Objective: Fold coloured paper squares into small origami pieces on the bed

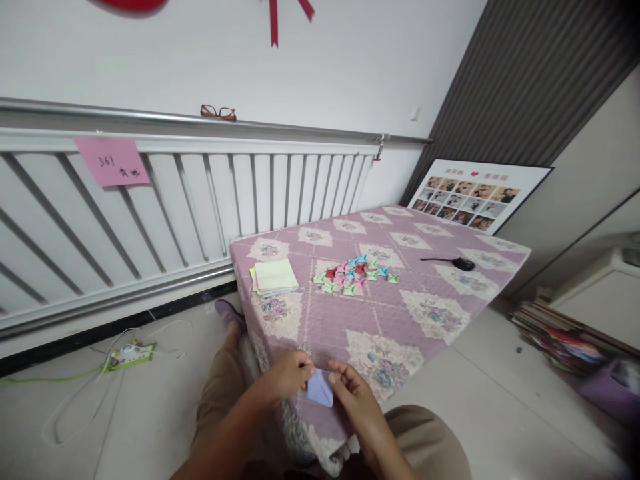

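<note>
A small folded piece of blue-violet paper (320,388) is held between both hands over the near edge of the table. My left hand (289,375) pinches its upper left corner between thumb and fingers. On the other side, my right hand (353,393) grips the upper right edge with thumb and index finger. Farther back on the cloth lies a cluster of small folded paper pieces (351,272) in green, pink, red and blue. To their left sits a stack of square coloured paper (276,276), pale yellow-green on top.
The table has a purple floral cloth (340,327). A black object with a thin strap (463,264) lies at its right. Glasses (218,113) rest on the pipe above a white radiator. A photo board (475,193) leans behind the table. A power strip (131,356) is on the floor.
</note>
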A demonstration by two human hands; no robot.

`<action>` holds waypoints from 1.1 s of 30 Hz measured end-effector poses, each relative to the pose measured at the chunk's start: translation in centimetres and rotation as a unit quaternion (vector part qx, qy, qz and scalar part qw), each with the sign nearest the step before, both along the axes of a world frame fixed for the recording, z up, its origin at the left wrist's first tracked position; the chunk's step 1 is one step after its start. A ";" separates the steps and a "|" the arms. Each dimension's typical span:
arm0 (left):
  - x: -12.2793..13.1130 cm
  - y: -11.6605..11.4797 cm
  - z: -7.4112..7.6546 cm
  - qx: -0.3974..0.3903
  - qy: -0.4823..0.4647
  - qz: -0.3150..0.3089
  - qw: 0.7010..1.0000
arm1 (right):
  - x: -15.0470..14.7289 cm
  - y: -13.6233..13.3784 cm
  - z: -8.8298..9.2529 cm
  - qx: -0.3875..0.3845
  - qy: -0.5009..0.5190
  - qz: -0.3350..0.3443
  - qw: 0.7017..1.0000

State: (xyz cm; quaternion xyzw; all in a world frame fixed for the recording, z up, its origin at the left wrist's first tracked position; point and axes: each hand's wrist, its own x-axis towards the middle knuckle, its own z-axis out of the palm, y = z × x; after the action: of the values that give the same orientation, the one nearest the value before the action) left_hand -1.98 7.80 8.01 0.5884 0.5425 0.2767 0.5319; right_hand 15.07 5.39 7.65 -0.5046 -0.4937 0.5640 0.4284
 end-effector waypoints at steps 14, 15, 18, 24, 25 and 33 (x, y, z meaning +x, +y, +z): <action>1.3 4.8 0.1 0.059 0.216 -0.195 0.955 | 3.4 -0.2 -1.3 0.319 -0.377 0.079 0.866; 1.3 5.0 0.2 0.061 0.225 -0.200 0.952 | 3.4 -0.3 -1.5 0.336 -0.384 0.084 0.856; 1.1 5.5 0.5 0.066 0.244 -0.217 0.943 | 3.4 -0.4 -1.8 0.368 -0.406 0.088 0.832; 1.0 5.7 0.5 0.084 0.261 -0.234 0.933 | 2.8 0.0 -2.3 0.407 -0.460 0.071 0.786; 1.1 5.6 0.5 0.088 0.263 -0.233 0.932 | 2.7 0.1 -2.5 0.414 -0.465 0.072 0.780; 1.6 4.7 0.0 0.117 0.306 -0.197 0.924 | 2.3 1.0 -3.1 0.384 -0.455 0.123 0.794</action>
State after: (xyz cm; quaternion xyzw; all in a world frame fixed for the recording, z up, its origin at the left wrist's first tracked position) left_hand -0.41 12.53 8.06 0.7974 0.5158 0.0338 0.3113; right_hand 17.37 6.37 4.57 -0.4321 -0.8654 0.0813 0.2404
